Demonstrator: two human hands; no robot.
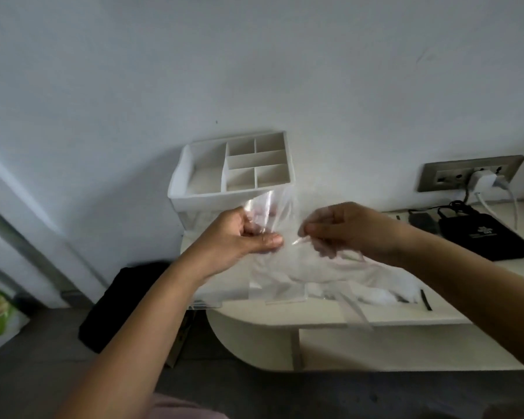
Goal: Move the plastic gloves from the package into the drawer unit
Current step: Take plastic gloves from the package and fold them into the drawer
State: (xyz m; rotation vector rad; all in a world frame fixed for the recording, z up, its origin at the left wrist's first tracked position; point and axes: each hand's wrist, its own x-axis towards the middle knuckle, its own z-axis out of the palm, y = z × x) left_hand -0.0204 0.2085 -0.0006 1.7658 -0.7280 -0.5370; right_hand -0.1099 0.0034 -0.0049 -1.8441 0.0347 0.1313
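**Q:** where's the glove pack at rn?

**A:** The clear plastic package (273, 276) is held up just in front of the white drawer unit (233, 164), over the shelf (406, 319). Left hand (239, 234) grips its top edge, thumb pressed against curled fingers. Right hand (345, 228) pinches a thin bit of the plastic.

**Q:** gloves out?

**A:** Can't tell tbh, it's all see-through.

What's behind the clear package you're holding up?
Through the clear package, the drawer unit's front and the table show faintly. The left hand and right hand hide most drawers.
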